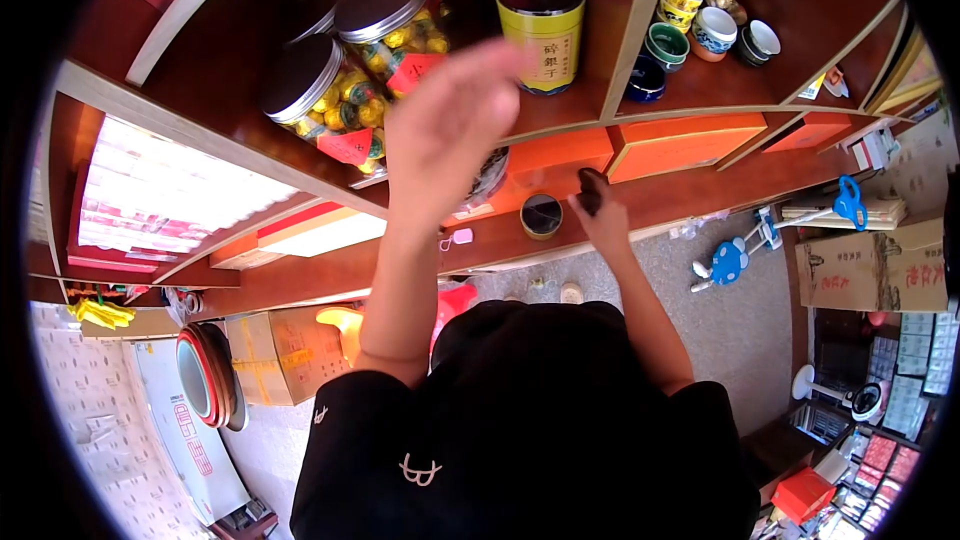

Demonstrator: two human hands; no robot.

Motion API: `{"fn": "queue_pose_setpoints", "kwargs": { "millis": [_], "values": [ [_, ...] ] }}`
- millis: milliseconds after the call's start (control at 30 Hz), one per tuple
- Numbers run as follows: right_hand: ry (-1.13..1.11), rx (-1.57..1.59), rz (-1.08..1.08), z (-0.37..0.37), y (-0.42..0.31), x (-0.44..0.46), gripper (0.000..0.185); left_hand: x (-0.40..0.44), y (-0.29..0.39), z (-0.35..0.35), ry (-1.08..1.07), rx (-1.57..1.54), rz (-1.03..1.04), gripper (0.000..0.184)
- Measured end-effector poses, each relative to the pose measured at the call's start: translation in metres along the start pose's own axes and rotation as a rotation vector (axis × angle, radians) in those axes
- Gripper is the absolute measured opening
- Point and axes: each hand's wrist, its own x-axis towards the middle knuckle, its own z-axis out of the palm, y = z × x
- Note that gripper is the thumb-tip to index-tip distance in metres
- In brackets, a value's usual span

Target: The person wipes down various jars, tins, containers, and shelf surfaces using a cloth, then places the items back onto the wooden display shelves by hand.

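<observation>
My left hand, blurred by motion, is raised in front of the shelf with its fingers stretched out and nothing visible in them. Behind its fingertips stands a yellow-green tin with a dark top; I cannot tell whether they touch. To the left are jars with silver lids, filled with gold-wrapped pieces. Lower down, my right hand is closed on a small dark object whose kind I cannot make out. Left of that hand, an open-looking round tin with a dark inside or top sits on the ledge.
Small cups and bowls are stacked in the right compartment. Orange boxes line the lower shelf. A pink item lies on the ledge. A blue child's scooter and cardboard boxes stand right; another carton stands left.
</observation>
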Motion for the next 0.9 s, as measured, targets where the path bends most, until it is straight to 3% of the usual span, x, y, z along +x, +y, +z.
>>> {"fn": "queue_pose_setpoints", "kwargs": {
  "millis": [67,133,267,367,467,533,567,600,667,700,733,767,833,900],
  "values": [
    [-0.107,-0.093,0.077,0.039,0.013,-0.005,0.060,-0.039,0.005,-0.003,-0.026,-0.071,-0.113,0.033],
    [-0.152,-0.418,-0.188,0.086,0.039,-0.016,0.072,-0.067,0.004,-0.008,-0.001,-0.072,-0.191,0.033],
    [-0.285,-0.747,-0.143,0.112,0.022,-0.032,0.085,-0.097,0.005,-0.019,0.199,-0.120,-0.273,0.033],
    [-0.291,-0.543,-0.018,0.110,0.029,-0.027,0.091,-0.115,0.004,-0.033,0.269,-0.064,-0.311,0.033],
    [-0.287,-0.480,-0.063,0.093,0.035,-0.025,0.094,-0.131,-0.013,-0.039,0.328,-0.041,-0.368,0.033],
    [-0.244,-0.487,-0.035,0.074,0.020,-0.024,0.091,-0.142,-0.029,-0.038,0.219,0.138,-0.541,0.038],
    [-0.285,-0.347,-0.086,0.057,0.010,-0.024,0.090,-0.153,-0.043,-0.042,0.129,0.180,-0.651,0.050],
    [-0.326,-0.206,-0.137,0.037,-0.007,-0.020,0.088,-0.159,-0.049,-0.043,0.125,0.174,-0.645,0.050],
    [-0.395,-0.125,-0.162,-0.007,-0.047,-0.011,0.084,-0.169,-0.061,-0.044,-0.282,0.596,-0.558,0.070],
    [-0.481,0.104,-0.102,-0.025,-0.062,-0.007,0.084,-0.175,-0.075,-0.044,-0.425,0.632,-0.642,0.097],
    [-0.562,0.334,-0.043,-0.043,-0.079,-0.003,0.084,-0.171,-0.076,-0.040,-0.430,0.629,-0.629,0.097],
    [-0.551,0.329,-0.043,-0.061,-0.102,0.000,0.084,-0.166,-0.074,-0.032,-0.431,0.462,-0.591,0.104],
    [-0.571,0.699,0.007,-0.086,-0.144,0.003,0.072,-0.153,-0.072,-0.020,-0.410,0.148,-0.560,0.113],
    [-0.481,0.632,-0.086,-0.088,-0.160,0.001,0.065,-0.147,-0.067,-0.002,-0.343,0.010,-0.583,0.110]
  ]
}}
